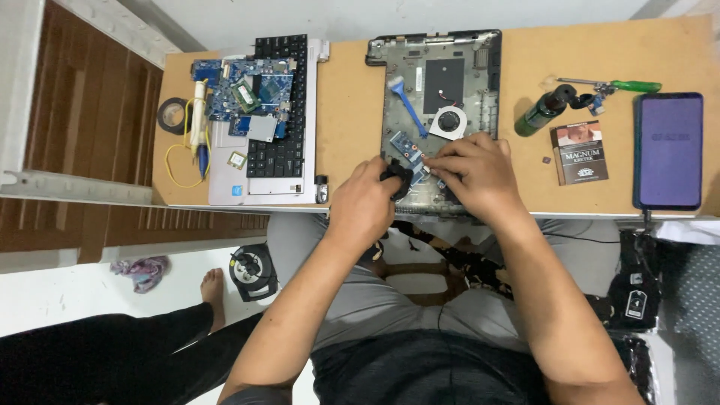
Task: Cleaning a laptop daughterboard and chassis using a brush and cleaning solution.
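The left hand [365,204] pinches a small black part [395,178] at the near edge of the opened grey plastic laptop base [480,97], seemingly to keep it clear, while the right hand [471,174] presses curled fingertips onto a small blue circuit board [409,145] inside, steadying it.
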